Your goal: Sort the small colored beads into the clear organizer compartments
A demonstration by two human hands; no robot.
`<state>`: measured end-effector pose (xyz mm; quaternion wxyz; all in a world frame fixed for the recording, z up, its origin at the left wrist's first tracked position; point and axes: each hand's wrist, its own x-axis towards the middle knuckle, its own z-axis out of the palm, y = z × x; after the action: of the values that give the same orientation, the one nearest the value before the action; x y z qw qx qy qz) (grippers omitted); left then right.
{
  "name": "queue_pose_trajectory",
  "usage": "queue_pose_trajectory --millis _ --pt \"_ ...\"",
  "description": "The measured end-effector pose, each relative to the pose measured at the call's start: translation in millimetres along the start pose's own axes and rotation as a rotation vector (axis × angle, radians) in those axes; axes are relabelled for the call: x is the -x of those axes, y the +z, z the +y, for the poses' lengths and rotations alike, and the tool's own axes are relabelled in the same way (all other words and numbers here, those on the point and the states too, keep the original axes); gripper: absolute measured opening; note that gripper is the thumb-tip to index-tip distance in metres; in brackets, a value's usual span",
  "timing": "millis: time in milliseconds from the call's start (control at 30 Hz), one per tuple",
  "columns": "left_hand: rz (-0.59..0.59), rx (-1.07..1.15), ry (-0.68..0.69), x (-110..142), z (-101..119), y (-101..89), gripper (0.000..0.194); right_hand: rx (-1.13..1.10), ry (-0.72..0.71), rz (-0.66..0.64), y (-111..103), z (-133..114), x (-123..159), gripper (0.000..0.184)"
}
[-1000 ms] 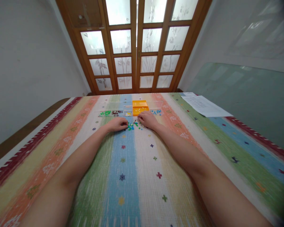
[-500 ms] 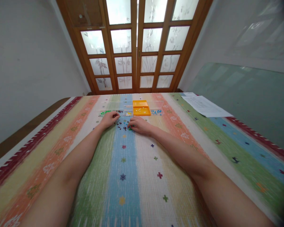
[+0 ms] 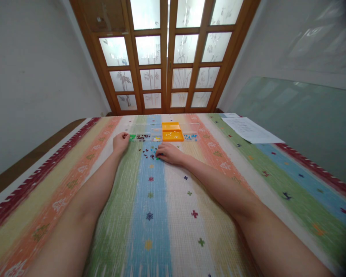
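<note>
My left hand (image 3: pixel 121 141) is at the left box, fingertips pinched together over the small green pieces (image 3: pixel 132 137); whatever they hold is too small to make out. My right hand (image 3: pixel 169 153) rests on the cloth with its fingers curled down at a loose scatter of tiny dark red and blue pieces (image 3: pixel 145 155). A bit of green shows under its fingertips. Dark red pieces (image 3: pixel 143 137) fill the compartment beside the green ones. Yellow pieces (image 3: pixel 157 138) lie in the small clear compartment in the middle.
An open orange box (image 3: pixel 173 139) holds white pieces. Right of it, a clear box holds blue pieces (image 3: pixel 190 136). A printed paper (image 3: pixel 249 130) lies on the striped tablecloth (image 3: pixel 187 227) at the far right. Behind the table stand wooden glass doors (image 3: pixel 167 88).
My left hand has moved left, from over the dark red pieces to the green ones, uncovering the dark red compartment. My right hand has stayed nearly in place.
</note>
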<state>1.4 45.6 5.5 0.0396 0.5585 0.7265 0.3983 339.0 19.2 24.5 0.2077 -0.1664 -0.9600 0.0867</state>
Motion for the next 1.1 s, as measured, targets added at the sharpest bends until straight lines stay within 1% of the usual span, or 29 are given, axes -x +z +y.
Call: queue_pose_trajectory --millis 200,467,567,633,700,767,833,900,967,1100 --pt "0.039 -0.063 -0.071 -0.1 -5.4 -4.4 0.036 -0.007 -0.002 0.004 0.7 0.4 0.0 0.010" --pt "0.049 -0.059 -0.093 2.6 -3.8 -8.3 0.034 0.012 0.041 -0.004 2.3 1.4 1.6 0.010" --pt "0.048 -0.066 -0.097 4.3 -0.9 -9.2 0.034 -0.030 0.075 0.047 2.9 2.2 2.1 0.011" --pt "0.042 -0.070 -0.098 4.9 0.7 -9.2 0.034 -0.056 0.143 0.148 1.5 5.4 3.4 0.012" --pt "0.032 -0.069 -0.093 5.0 2.0 -8.7 0.035 -0.055 0.243 0.282 -1.9 12.5 6.3 0.014" --pt "0.013 -0.064 -0.069 4.9 3.6 -7.7 0.036 -0.030 0.346 0.402 -6.8 23.3 10.8 0.014" --pt "-0.008 -0.056 -0.027 5.5 6.4 -6.2 0.036 0.004 0.436 0.482 -12.1 36.0 16.2 0.014" --pt "-0.039 -0.050 0.028 7.6 11.6 -4.3 0.035 0.039 0.526 0.537 -16.5 48.4 21.4 0.015" --pt "-0.085 -0.048 0.098 11.8 19.6 -1.6 0.034 0.066 0.609 0.564 -19.2 58.7 25.5 0.015" --pt "-0.202 -0.030 0.300 25.9 42.3 5.8 0.032 0.107 0.723 0.596 -19.3 72.0 29.5 0.018"
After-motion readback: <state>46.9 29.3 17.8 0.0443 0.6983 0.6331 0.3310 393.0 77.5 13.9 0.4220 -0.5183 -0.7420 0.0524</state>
